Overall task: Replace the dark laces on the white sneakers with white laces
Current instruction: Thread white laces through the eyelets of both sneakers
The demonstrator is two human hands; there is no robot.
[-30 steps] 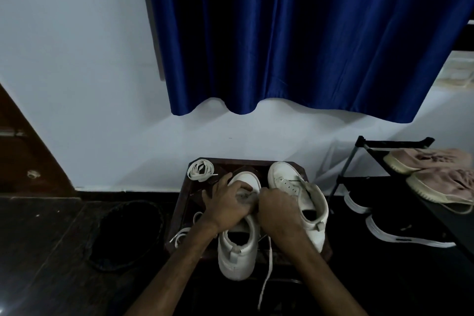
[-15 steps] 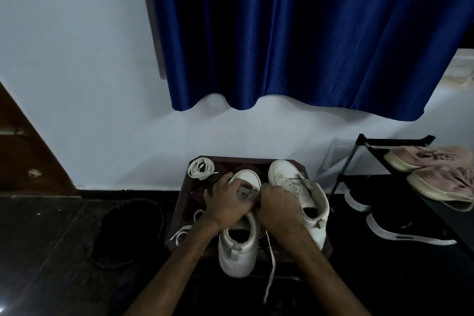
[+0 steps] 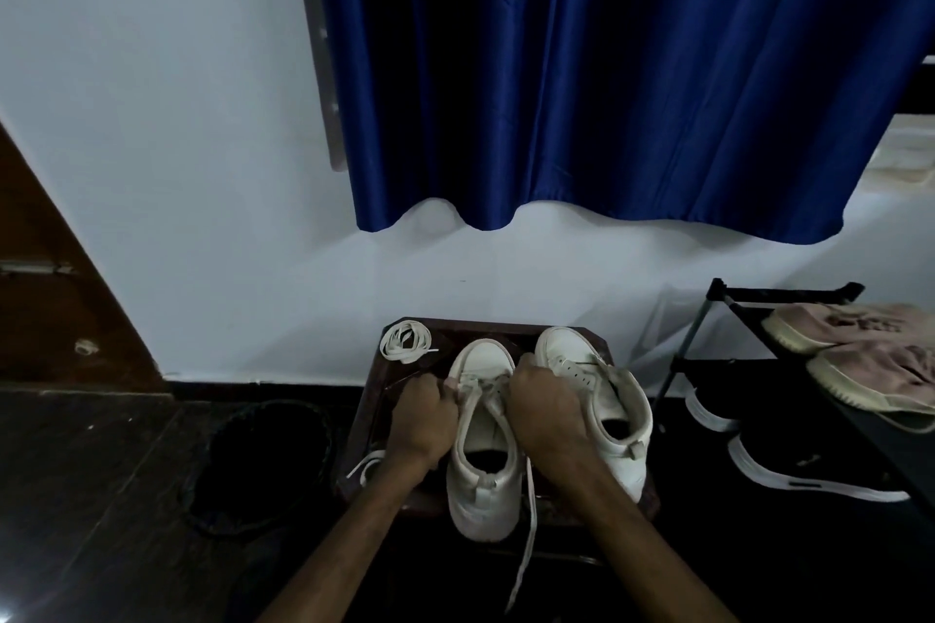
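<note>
Two hands work the near sneaker [image 3: 483, 486], one at each row of eyelets. The left hand [image 3: 422, 412] has its fingers curled, thumb and forefinger pinching a strand of the white lace [image 3: 485, 390] at the left row. The right hand [image 3: 549, 407] is closed in a loose fist over the right row. Its fingertips are hidden behind the knuckles, but it appears to hold the other strand, whose free tail [image 3: 528, 521] hangs past the heel and off the front edge of the stool [image 3: 377, 400].

Between the hands the lace crosses over the tongue, so the step in hand is judged to be drawing a crossing snug before the next eyelets are threaded. It is best done with equal pulls outward and slightly toward the heel, the lace kept flat and untwisted, and the two tails compared for length before going on. The shoe rests on its sole, toe to the wall, and the hands themselves steady it.

The second sneaker [image 3: 607, 400] stands just beside it on the right, touching the right hand. Whether it carries a lace cannot be told in this light. A coiled lace [image 3: 405, 342] lies at the stool's far left corner for that shoe. A shoe rack [image 3: 708, 344] stands to the right.
</note>
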